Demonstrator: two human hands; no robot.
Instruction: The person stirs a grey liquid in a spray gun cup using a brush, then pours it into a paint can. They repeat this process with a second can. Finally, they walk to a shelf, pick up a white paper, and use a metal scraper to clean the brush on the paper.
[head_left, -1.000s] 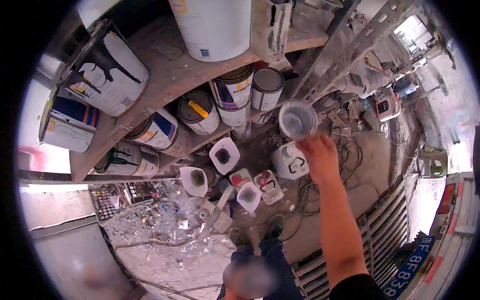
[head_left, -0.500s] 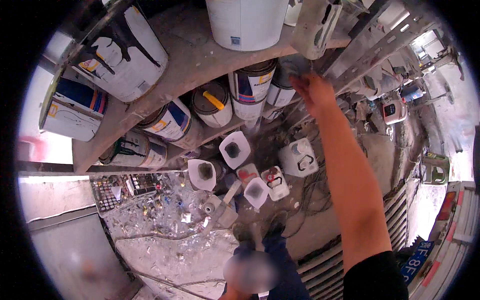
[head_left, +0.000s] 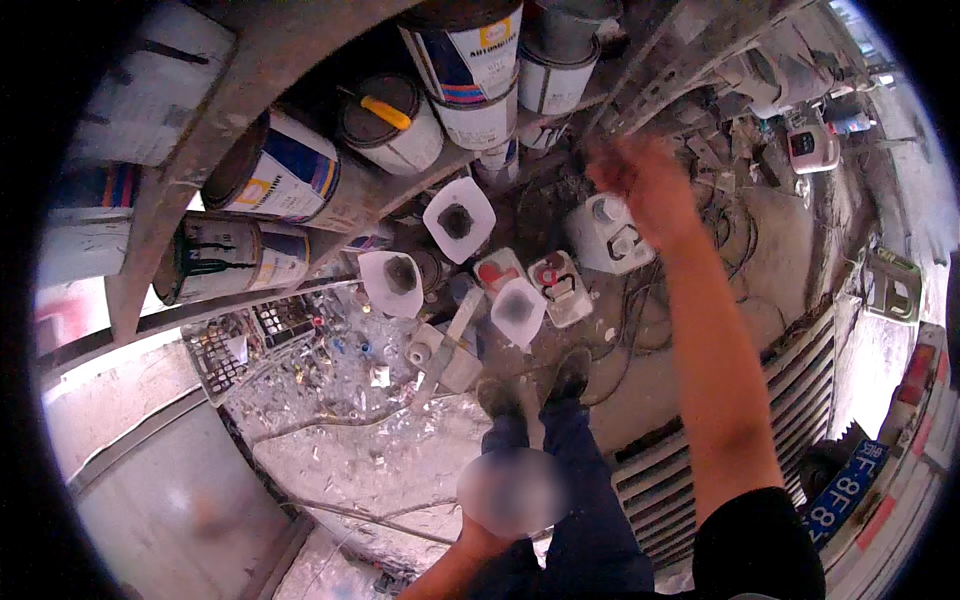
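My right hand (head_left: 640,190) reaches out over a white jug (head_left: 612,240) with a handle that stands on the floor. Motion smears its fingers, so their grip is unclear. Down by my thighs, my left hand (head_left: 485,540) is closed around a pale round thing (head_left: 512,490), too blurred to name. Closest to my right hand on the shelf is a white paint can (head_left: 555,82) with a grey container (head_left: 570,28) on top. Left of it stand a tall labelled paint can (head_left: 465,60) and a lidded can (head_left: 400,140) with a yellow-handled tool (head_left: 385,110) on it.
Several paper cone strainers (head_left: 460,220) sit above the floor near more jugs (head_left: 562,290). Further left lie labelled cans (head_left: 275,165) on their shelf and scattered litter (head_left: 330,375). A floor grating (head_left: 740,420), loose cables (head_left: 630,330) and a vehicle's rear (head_left: 910,430) are at right.
My right hand has come down from beside the upper shelf to over the white jug. The view has tilted downward, and the upper shelf's large can has left the picture.
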